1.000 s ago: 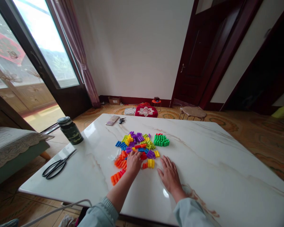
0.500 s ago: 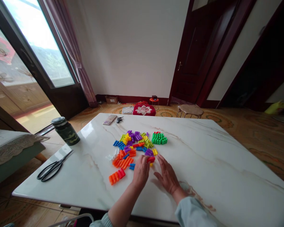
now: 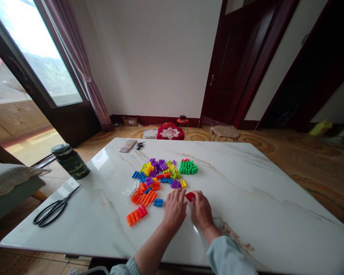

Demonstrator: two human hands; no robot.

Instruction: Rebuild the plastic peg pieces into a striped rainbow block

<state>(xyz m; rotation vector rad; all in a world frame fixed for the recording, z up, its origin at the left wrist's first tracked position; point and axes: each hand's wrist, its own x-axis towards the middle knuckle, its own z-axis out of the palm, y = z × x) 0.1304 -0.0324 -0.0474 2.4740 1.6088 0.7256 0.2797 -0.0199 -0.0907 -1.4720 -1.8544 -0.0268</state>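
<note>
My right hand has its fingers closed on a small red plastic block made of joined, rounded tubes. Just beside it, my left hand is palm down over the table with its fingers stretched forward. A bit of red shows by its thumb side, and whatever lies beneath the palm is hidden. Left of this hand are a blue block and a row of orange and red pieces. Ahead spreads a loose pile of purple blocks, yellow blocks and orange blocks.
Green pieces with red ones behind stand grouped beyond my right hand. Black-handled scissors and a camouflage-patterned flask are on the left. A phone and keys lie near the far edge of the marble-patterned table.
The red block has passed from my left hand to my right. My left hand has flattened, and my right fingers have closed. The view has shifted slightly to the right.
</note>
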